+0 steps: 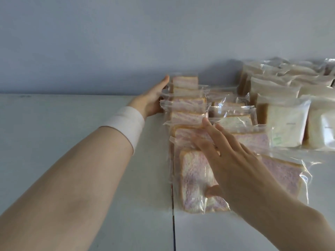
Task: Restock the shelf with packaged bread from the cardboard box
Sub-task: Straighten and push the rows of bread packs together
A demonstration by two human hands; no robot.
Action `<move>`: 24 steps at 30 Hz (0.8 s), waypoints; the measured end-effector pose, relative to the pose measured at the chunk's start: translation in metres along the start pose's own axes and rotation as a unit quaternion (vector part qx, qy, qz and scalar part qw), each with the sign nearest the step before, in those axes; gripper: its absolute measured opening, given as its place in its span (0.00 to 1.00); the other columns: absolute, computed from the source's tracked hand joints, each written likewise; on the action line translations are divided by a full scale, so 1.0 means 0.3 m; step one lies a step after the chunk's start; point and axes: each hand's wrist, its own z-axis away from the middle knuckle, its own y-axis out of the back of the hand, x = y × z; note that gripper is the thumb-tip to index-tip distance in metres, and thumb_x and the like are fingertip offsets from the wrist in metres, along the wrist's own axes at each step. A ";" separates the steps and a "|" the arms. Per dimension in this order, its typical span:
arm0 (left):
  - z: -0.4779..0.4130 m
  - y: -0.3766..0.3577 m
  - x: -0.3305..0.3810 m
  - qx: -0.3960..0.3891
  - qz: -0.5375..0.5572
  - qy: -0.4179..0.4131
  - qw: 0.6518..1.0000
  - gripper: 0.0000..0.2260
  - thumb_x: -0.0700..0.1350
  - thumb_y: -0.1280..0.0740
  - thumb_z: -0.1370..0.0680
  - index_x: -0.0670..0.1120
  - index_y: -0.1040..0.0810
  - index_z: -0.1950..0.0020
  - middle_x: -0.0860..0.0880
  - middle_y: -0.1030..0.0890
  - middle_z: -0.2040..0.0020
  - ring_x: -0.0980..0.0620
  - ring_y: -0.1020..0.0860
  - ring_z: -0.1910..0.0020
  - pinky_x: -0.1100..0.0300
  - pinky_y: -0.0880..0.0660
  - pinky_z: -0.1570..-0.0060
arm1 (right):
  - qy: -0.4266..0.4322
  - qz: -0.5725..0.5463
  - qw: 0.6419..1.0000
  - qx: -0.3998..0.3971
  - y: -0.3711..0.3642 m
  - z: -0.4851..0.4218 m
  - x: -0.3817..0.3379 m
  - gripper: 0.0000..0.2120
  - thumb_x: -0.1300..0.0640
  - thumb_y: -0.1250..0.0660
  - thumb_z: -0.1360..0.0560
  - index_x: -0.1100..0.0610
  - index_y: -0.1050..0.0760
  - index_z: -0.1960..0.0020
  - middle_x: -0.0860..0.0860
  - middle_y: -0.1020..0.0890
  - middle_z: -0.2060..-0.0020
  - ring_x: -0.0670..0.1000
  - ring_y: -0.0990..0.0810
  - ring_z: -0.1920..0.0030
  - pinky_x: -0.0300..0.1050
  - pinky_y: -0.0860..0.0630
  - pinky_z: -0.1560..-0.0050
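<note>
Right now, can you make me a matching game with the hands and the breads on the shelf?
Things:
1. left hand
2. right hand
3. purple-swirl bread packs
4. white bread packs

Places or states:
A. standing in a group on the right of the shelf
B. flat on top of the nearest purple-swirl pack
C. lined up in a row running back toward the wall
D. against the left side of the row, far back

Pairs: 1-D, 2-B, 3-C, 4-A
</note>
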 end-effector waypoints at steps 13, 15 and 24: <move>-0.073 -0.004 0.015 0.036 0.037 -0.112 0.992 0.17 0.51 0.46 0.19 0.45 0.22 0.58 0.50 0.17 0.69 0.55 0.19 0.70 0.64 0.24 0.67 | -0.068 0.002 0.994 0.080 0.002 -0.110 -0.026 0.43 0.54 0.32 0.28 0.51 0.60 0.26 0.51 0.61 0.24 0.55 0.54 0.25 0.47 0.47 0.28; -0.097 -0.024 0.031 0.036 0.036 -0.115 0.992 0.17 0.50 0.48 0.18 0.43 0.23 0.55 0.50 0.18 0.67 0.54 0.19 0.68 0.64 0.23 0.65 | -0.101 -0.008 0.992 0.078 0.005 -0.139 -0.035 0.44 0.57 0.29 0.31 0.52 0.54 0.25 0.53 0.54 0.24 0.57 0.50 0.25 0.50 0.43 0.29; -0.102 -0.048 0.029 0.044 -0.015 -0.133 0.990 0.23 0.57 0.55 0.19 0.43 0.28 0.44 0.43 0.23 0.50 0.44 0.25 0.47 0.50 0.30 0.41 | -0.160 -0.028 0.962 0.221 -0.042 -0.251 -0.036 0.34 0.68 0.40 0.38 0.61 0.34 0.31 0.59 0.32 0.30 0.66 0.34 0.32 0.59 0.30 0.39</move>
